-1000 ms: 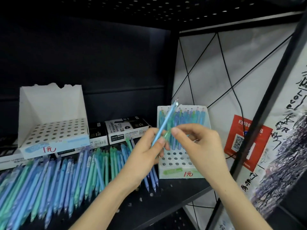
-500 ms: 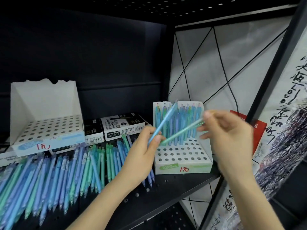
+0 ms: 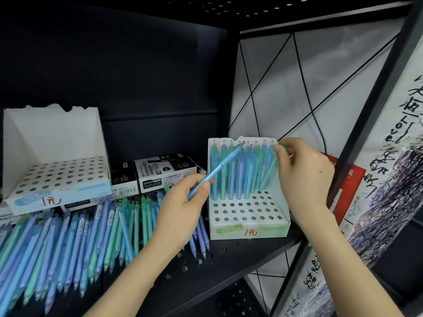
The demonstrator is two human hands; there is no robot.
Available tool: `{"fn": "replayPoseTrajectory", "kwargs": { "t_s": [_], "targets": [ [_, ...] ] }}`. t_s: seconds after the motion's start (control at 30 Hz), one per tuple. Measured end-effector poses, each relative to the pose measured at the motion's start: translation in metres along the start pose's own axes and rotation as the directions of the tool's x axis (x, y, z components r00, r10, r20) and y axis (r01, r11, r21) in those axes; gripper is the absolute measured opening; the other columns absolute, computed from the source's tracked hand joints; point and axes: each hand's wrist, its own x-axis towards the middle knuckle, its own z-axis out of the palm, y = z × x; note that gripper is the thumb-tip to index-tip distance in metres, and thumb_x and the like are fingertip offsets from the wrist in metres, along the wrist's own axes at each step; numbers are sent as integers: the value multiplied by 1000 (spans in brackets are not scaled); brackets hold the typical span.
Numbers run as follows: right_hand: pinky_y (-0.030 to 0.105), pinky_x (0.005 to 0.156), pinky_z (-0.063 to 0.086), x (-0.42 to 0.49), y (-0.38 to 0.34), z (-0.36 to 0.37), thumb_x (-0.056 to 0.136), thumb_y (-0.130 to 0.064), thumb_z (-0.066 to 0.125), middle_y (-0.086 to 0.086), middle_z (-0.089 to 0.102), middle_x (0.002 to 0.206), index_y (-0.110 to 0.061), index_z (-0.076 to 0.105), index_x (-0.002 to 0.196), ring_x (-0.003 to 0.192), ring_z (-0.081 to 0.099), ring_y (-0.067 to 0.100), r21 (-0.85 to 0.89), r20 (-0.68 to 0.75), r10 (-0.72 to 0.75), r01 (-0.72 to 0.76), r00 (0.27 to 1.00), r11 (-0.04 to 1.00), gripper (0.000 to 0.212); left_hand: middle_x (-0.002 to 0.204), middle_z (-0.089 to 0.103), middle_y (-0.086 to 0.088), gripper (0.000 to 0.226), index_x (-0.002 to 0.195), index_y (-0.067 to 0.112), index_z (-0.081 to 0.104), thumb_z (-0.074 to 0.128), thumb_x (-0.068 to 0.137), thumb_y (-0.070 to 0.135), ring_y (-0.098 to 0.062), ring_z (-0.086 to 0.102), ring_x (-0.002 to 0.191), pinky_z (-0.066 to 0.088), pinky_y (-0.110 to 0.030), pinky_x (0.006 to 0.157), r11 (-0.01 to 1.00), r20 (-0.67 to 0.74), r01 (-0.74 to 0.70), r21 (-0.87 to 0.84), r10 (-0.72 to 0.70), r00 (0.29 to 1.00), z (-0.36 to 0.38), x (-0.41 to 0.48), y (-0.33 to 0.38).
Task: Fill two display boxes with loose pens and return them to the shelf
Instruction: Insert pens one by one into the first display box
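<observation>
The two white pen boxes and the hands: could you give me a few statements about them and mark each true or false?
1. The left box has no pens standing in its holes. True.
2. The right box is full in every row. False: only its back rows hold pens; the front rows of holes are bare.
3. The left hand holds a blue pen. True.
4. The right hand rests flat on the shelf. False: it is raised at the right box's back right corner, pinching the top of a green pen.
5. The loose pens lie to the right of the right box. False: they lie on the shelf in front of the left box.
</observation>
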Motion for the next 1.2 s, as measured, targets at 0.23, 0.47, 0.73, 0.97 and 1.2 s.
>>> {"fn": "replayPoseTrajectory", "kwargs": {
  "t_s": [0.23, 0.47, 0.73, 0.97, 1.2],
  "targets": [
    [27, 57, 33, 7, 1, 3, 92, -28, 56, 11, 69, 78, -8, 66, 101, 67, 61, 28, -51, 131, 45, -39, 990, 998, 24, 85, 61, -4, 16, 101, 31, 58, 47, 95, 20, -14, 52, 71, 37, -8, 61, 998, 2, -5, -63, 5, 1000, 0, 1, 1],
    [28, 63, 34, 9, -1, 14, 89, -25, 61, 5, 67, 81, -7, 60, 100, 74, 61, 28, -35, 189, 153, -149, 970, 988, 21, 64, 54, 12, 17, 105, 22, 59, 46, 95, 17, 4, 46, 52, 33, -15, 59, 991, 49, 16, -131, -9, 999, 1, 2, 2],
    [26, 60, 33, 0, -12, 5, 92, -26, 54, 4, 65, 93, -13, 66, 102, 74, 57, 19, -66, 54, 62, -58, 997, 996, 20, 63, 57, 12, 19, 105, 19, 61, 46, 95, 13, -1, 50, 63, 39, -20, 69, 960, 91, 67, -273, -44, 995, -1, 1, 2],
    [19, 52, 48, -19, -47, -20, 87, -22, 62, 0, 69, 72, -10, 67, 95, 61, 61, 5, 586, 510, 244, -541, 825, 604, 15, 65, 60, 11, 17, 105, 17, 60, 49, 93, 12, 1, 54, 64, 40, -12, 66, 957, 178, 10, -289, 43, 983, 3, -3, 7],
    [24, 52, 53, -17, -56, -37, 88, -16, 61, 3, 65, 64, -5, 67, 89, 56, 63, 14, 652, 506, 244, -552, 828, 520, 12, 82, 64, 3, 26, 96, 36, 62, 62, 86, 12, -12, 60, 79, 50, -22, 75, 980, 90, -113, -162, 128, 988, 6, -6, 9]
  ]
}}
